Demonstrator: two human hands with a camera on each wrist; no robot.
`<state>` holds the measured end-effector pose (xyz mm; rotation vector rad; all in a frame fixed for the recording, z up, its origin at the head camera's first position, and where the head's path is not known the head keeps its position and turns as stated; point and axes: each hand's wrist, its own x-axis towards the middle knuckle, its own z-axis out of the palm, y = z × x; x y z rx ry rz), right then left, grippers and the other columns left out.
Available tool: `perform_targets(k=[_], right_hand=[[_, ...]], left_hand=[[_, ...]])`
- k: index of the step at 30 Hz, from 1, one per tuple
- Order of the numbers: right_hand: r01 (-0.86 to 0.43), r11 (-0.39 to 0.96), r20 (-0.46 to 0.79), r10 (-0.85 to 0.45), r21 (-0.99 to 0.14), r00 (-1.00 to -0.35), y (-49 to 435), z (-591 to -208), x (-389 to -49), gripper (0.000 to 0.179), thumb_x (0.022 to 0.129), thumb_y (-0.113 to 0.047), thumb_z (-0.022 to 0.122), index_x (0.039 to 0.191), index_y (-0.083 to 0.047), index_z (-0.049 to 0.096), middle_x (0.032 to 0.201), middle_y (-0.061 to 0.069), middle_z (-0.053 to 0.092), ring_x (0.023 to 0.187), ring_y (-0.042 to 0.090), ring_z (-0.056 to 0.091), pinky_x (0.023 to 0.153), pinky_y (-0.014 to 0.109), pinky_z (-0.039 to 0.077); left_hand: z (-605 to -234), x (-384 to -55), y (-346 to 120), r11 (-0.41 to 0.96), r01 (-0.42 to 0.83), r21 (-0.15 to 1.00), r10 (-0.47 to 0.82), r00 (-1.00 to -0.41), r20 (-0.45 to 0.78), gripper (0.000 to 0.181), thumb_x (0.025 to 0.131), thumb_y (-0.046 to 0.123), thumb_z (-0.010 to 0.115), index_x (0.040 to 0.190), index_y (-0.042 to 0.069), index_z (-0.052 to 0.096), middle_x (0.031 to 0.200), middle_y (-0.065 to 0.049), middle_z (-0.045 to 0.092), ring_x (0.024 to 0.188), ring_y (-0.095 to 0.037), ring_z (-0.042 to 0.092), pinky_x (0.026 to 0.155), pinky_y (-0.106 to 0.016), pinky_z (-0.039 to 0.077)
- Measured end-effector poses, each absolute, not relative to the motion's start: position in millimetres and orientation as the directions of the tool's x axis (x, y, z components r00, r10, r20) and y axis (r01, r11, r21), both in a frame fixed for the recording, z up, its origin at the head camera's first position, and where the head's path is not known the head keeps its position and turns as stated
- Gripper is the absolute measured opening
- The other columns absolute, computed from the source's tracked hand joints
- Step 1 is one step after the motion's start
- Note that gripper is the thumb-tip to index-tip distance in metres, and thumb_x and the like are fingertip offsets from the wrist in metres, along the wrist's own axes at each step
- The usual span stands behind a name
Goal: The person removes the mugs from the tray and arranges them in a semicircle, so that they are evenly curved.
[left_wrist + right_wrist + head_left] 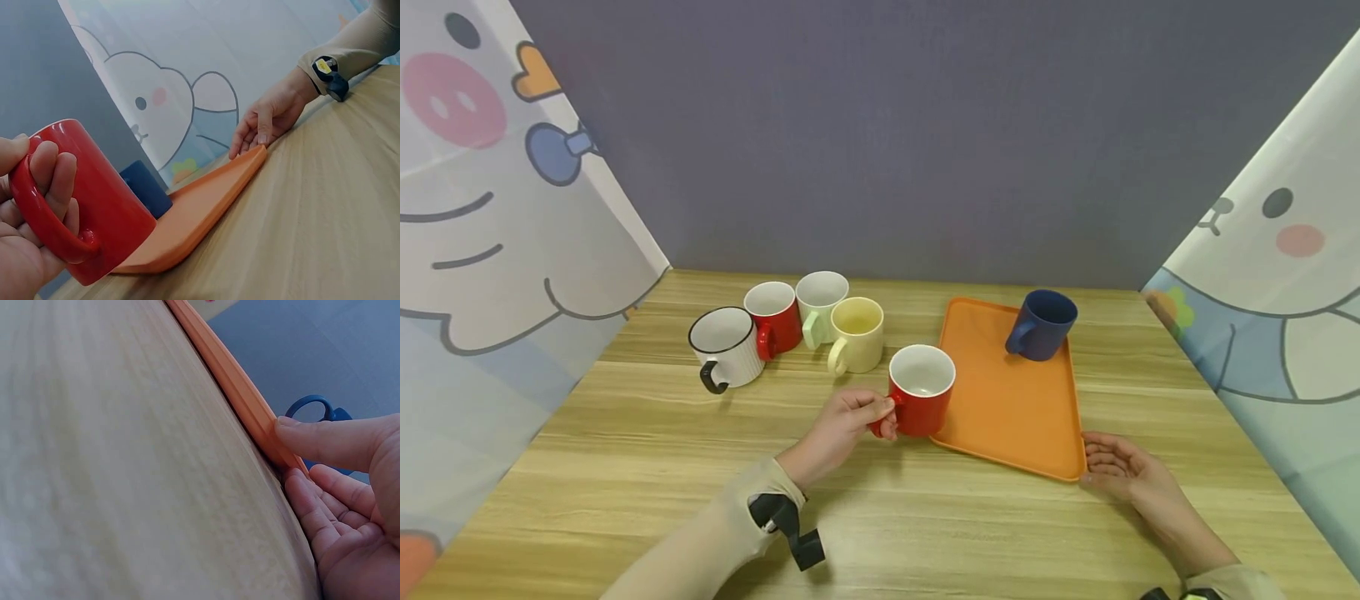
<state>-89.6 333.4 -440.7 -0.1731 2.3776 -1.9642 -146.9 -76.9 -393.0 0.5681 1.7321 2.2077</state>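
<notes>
Red mug, its handle clamped in the fingers of our left hand, is by the near-left corner of our orange tray; rightward, we see a blue mug on it, then our right hand, loose fingers touching the near-right corner.

We see an upright red mug, white inside, the left hand gripping its handle — close by an orange tray, the right hand touching the tray's front right corner.
</notes>
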Motion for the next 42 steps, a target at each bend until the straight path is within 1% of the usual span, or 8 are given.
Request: perform_targets(k=[6,9,12,18,22,30,35,42], right_hand=[[-0.040,0.179,0.020,-0.114,-0.983,-0.993,334.7,-440.4,-89.0,0.049,0.084,0.013,0.069,0.130,0.008,0.052,0.109,0.000,0.063,0.094,0.010,0.063,0.080,0.020,0.053],[-0.044,0.183,0.023,-0.117,-0.982,-0.993,334.3,-440.2,-90.0,0.050,0.084,0.013,0.069,0.131,0.009,0.051,0.110,0.000,0.063,0.095,0.010,0.062,0.080,0.020,0.053],[-0.049,0.194,0.025,-0.124,-0.980,-0.992,333.7,-440.0,-90.6,0.051,0.084,0.012,0.069,0.131,0.011,0.049,0.110,-0.001,0.063,0.095,0.009,0.062,0.081,0.020,0.053],[-0.062,0.192,0.037,-0.129,-0.979,-0.991,333.9,-439.0,-90.3,0.051,0.084,0.013,0.069,0.131,0.013,0.049,0.110,0.000,0.063,0.095,0.010,0.062,0.080,0.020,0.053],[-0.059,0.178,0.036,-0.130,-0.982,-0.991,333.0,-438.3,-90.7,0.050,0.084,0.013,0.069,0.130,0.012,0.050,0.109,0.001,0.063,0.094,0.011,0.063,0.080,0.021,0.053],[-0.048,0.188,0.024,-0.125,-0.981,-0.992,332.2,-438.6,-89.7,0.052,0.084,0.013,0.069,0.131,0.014,0.048,0.110,0.000,0.063,0.094,0.010,0.062,0.080,0.020,0.053],[-0.042,0.181,0.020,-0.121,-0.983,-0.993,332.0,-438.9,-89.2,0.051,0.083,0.013,0.069,0.130,0.011,0.050,0.109,0.000,0.063,0.094,0.010,0.063,0.080,0.020,0.053],[-0.031,0.189,0.008,-0.119,-0.981,-0.993,331.6,-437.7,-89.2,0.051,0.085,0.012,0.069,0.132,0.013,0.048,0.110,0.001,0.063,0.095,0.011,0.062,0.080,0.021,0.053]], left_hand=[[-397.8,-138.4,-92.0,-0.252,0.035,0.967,0.454,-0.878,0.150,0.026,0.096,-0.003,0.051,0.084,-0.026,0.049,0.070,0.002,0.063,0.066,-0.011,0.062,0.072,-0.026,0.054],[-399.7,-134.1,-100.0,-0.258,0.032,0.966,0.451,-0.880,0.150,0.022,0.096,-0.002,0.051,0.079,-0.016,0.055,0.069,0.002,0.063,0.066,-0.011,0.062,0.073,-0.026,0.054],[-402.0,-129.0,-109.3,-0.275,0.030,0.961,0.451,-0.879,0.157,0.018,0.096,-0.002,0.051,0.081,-0.003,0.061,0.070,0.002,0.063,0.067,-0.012,0.061,0.073,-0.026,0.053],[-405.0,-122.4,-128.3,-0.297,0.043,0.954,0.458,-0.870,0.182,0.024,0.098,-0.002,0.050,0.081,0.006,0.064,0.073,0.002,0.060,0.070,-0.013,0.061,0.075,-0.027,0.054],[-406.1,-119.3,-143.3,-0.299,0.067,0.952,0.461,-0.863,0.205,0.029,0.100,-0.001,0.048,0.081,0.011,0.066,0.075,0.003,0.060,0.072,-0.012,0.061,0.076,-0.026,0.054],[-409.3,-107.4,-171.3,-0.354,0.116,0.928,0.455,-0.846,0.279,0.036,0.100,-0.007,0.042,0.087,0.013,0.069,0.078,0.007,0.064,0.075,-0.009,0.061,0.076,-0.024,0.053],[-411.3,-100.9,-184.8,-0.366,0.134,0.921,0.429,-0.854,0.295,0.038,0.101,-0.008,0.040,0.088,0.013,0.069,0.077,0.008,0.064,0.075,-0.008,0.060,0.078,-0.024,0.052],[-412.1,-96.8,-199.6,-0.398,0.164,0.903,0.360,-0.877,0.318,0.042,0.102,-0.009,0.037,0.091,0.013,0.071,0.078,0.007,0.066,0.077,-0.008,0.063,0.082,-0.024,0.053]])
